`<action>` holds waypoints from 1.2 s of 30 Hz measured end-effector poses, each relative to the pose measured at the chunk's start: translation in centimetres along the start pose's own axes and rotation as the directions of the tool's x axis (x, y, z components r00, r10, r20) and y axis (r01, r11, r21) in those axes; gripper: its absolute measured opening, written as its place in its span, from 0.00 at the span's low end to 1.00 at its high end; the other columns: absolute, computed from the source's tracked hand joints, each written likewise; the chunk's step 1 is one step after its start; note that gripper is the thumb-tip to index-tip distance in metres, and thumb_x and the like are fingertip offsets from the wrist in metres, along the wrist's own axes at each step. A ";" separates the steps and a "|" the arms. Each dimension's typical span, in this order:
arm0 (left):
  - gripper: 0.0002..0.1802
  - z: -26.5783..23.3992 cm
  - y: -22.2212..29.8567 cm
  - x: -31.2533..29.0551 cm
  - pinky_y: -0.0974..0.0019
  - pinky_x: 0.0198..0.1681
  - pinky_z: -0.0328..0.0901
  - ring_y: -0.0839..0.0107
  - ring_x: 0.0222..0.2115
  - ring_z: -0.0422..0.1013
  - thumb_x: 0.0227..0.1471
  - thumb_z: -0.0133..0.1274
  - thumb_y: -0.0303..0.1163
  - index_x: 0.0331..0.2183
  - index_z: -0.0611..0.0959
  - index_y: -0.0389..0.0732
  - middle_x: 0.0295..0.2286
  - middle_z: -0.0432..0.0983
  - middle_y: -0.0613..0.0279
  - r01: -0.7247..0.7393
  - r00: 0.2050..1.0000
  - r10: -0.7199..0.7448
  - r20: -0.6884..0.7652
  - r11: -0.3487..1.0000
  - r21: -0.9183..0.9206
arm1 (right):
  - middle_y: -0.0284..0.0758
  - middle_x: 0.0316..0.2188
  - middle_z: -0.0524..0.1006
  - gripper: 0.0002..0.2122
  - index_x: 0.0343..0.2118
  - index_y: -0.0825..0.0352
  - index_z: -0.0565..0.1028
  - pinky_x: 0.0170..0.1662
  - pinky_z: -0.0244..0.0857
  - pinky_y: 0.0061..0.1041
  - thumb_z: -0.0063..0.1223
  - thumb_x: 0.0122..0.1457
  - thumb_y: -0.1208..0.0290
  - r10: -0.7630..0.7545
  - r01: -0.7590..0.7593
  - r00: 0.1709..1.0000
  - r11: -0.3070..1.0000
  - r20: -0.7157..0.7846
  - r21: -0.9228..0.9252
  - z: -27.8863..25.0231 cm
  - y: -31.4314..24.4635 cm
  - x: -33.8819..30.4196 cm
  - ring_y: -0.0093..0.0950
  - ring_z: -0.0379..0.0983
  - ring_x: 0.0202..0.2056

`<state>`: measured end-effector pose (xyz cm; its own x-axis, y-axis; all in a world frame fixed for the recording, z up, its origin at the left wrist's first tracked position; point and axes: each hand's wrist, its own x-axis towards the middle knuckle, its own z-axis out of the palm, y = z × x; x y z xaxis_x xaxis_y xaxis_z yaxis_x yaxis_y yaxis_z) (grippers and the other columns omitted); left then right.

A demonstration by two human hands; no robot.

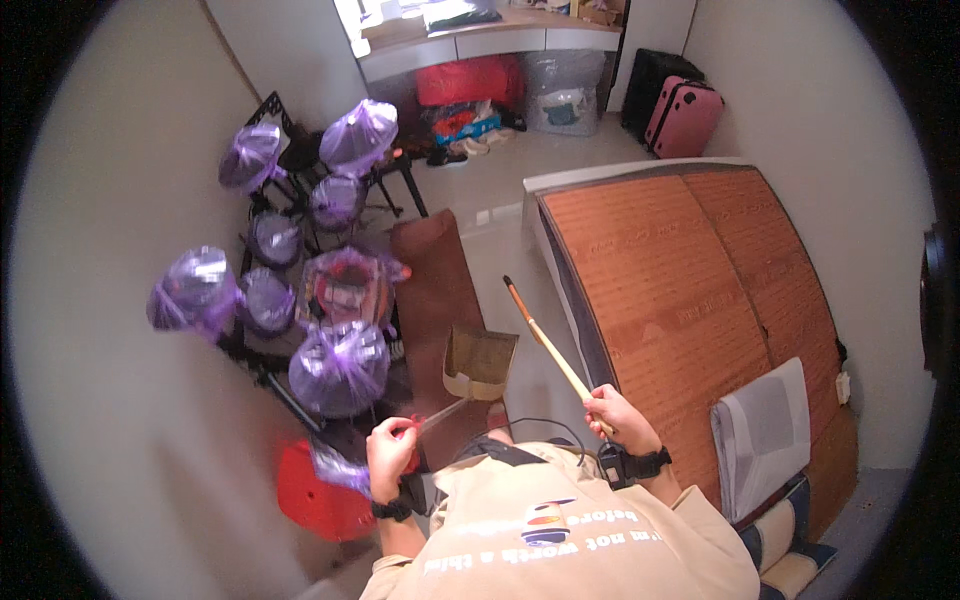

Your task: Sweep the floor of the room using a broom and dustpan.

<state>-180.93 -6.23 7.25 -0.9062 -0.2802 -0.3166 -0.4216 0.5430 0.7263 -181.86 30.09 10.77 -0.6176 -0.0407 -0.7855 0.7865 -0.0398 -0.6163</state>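
Note:
My left hand (393,452) is closed round the red grip of a long-handled dustpan (489,388). Its thin grey handle slants down to a tan, box-shaped pan, low over the brown mat (428,275). In my right hand (622,420) is a pale wooden pole (557,357), fingers wrapped round its near end. The pole points forward and left, browner toward its far part, with a dark tip; no head shows on it. Both wrists wear black bands. The pan's underside is hidden, so I cannot tell if it touches the mat.
A drum kit (340,368) wrapped in purple plastic stands left, beside a red stool (318,492). To the right is a bed with a brown slatted mat (665,270) and a folded grey-white item (765,440). Bags, shoes and a pink suitcase (686,117) sit at the back.

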 end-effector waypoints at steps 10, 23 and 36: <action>0.11 1.5 6.9 20.9 0.74 0.22 0.64 0.77 0.18 0.71 0.39 0.51 0.30 0.27 0.80 0.35 0.17 0.75 0.60 -0.194 0.980 0.190 0.060 0.980 0.056 | 0.30 0.17 0.65 0.11 0.34 0.63 0.57 0.11 0.53 0.13 0.46 0.55 0.68 0.009 -0.009 1.000 0.999 -0.008 0.052 2.2 -14.8 12.3 0.15 0.60 0.12; 0.11 3.7 21.0 44.3 0.72 0.25 0.65 0.72 0.21 0.72 0.38 0.52 0.32 0.27 0.81 0.38 0.19 0.75 0.57 -0.019 0.997 0.014 0.073 0.998 0.066 | 0.31 0.17 0.66 0.10 0.33 0.65 0.58 0.12 0.56 0.13 0.46 0.55 0.68 -0.027 0.025 0.998 0.999 0.064 0.033 0.0 -40.7 31.8 0.15 0.61 0.13; 0.09 6.6 35.7 64.6 0.76 0.23 0.64 0.79 0.19 0.71 0.39 0.52 0.29 0.27 0.81 0.37 0.18 0.75 0.59 -0.188 0.975 0.179 0.133 0.980 0.058 | 0.30 0.19 0.66 0.11 0.35 0.68 0.59 0.14 0.56 0.13 0.45 0.54 0.69 -0.072 0.064 0.997 0.959 0.020 0.277 -4.3 -57.7 44.3 0.16 0.61 0.15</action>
<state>-254.79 0.33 8.69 -0.9632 -0.0703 -0.2595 -0.2444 0.6307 0.7365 -254.52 34.85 11.32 -0.6727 -0.0579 -0.7376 0.7129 -0.3177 -0.6252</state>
